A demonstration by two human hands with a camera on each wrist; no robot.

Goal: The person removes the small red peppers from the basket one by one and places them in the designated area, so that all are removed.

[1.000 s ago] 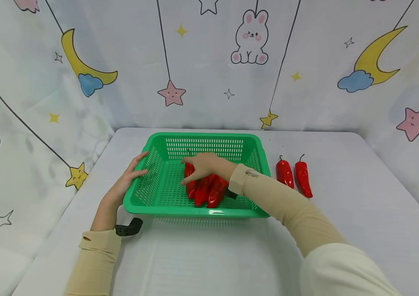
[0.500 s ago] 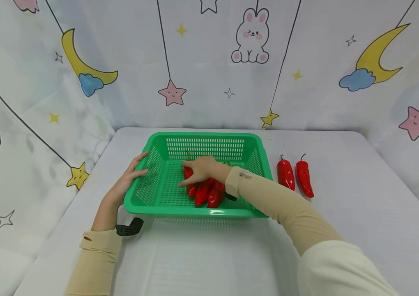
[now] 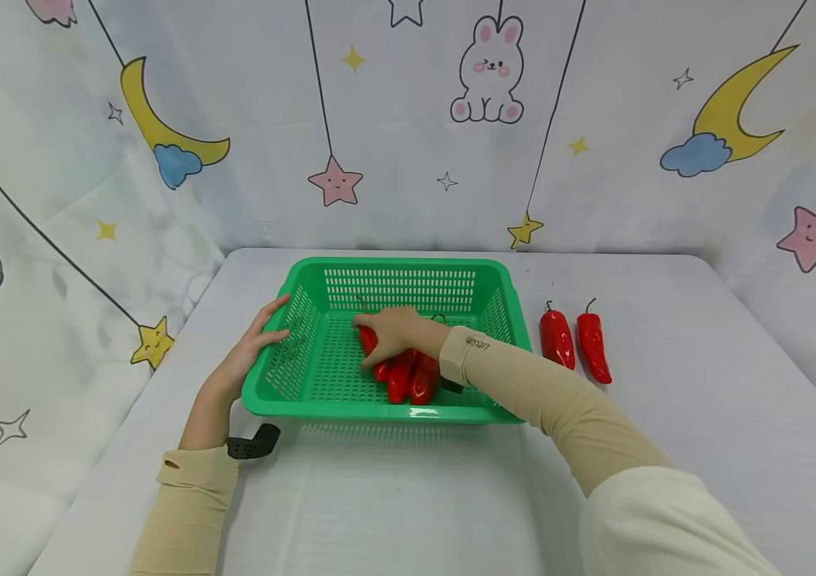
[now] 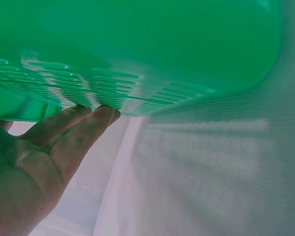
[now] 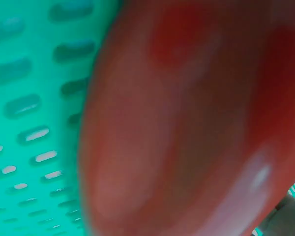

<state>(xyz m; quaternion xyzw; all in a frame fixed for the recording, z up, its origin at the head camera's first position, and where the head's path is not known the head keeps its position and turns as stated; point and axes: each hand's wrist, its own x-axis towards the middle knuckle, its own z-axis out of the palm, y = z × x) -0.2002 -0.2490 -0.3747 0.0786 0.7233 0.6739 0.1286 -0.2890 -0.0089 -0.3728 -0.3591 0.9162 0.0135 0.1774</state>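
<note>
Red chili peppers (image 3: 399, 384) lie side by side in the green basket (image 3: 401, 412), stems toward the back. My right hand (image 3: 394, 332) is over them, its thumb and fingers around the leftmost chili pepper (image 3: 367, 340); the palm hides much of the bunch. In the right wrist view a blurred red chili pepper (image 5: 177, 128) fills most of the picture, against the slotted basket floor (image 5: 29, 132). At the basket's left side my left hand (image 3: 241, 356) holds the rim, thumb over the edge. Its other fingers (image 4: 83, 130) lie against the outer slotted wall in the left wrist view.
Two more red chili peppers (image 3: 558, 340) lie on the white table (image 3: 674, 384) right of the basket, near my right forearm. A patterned cloth (image 3: 408, 120) hangs behind the table. A black wrist-camera mount (image 3: 254, 442) sticks out at my left wrist.
My right hand first moved slightly left and down, and its thumb has now drawn in toward the fingers. The chili peppers beneath have shifted slightly right. My left hand stays at the rim.
</note>
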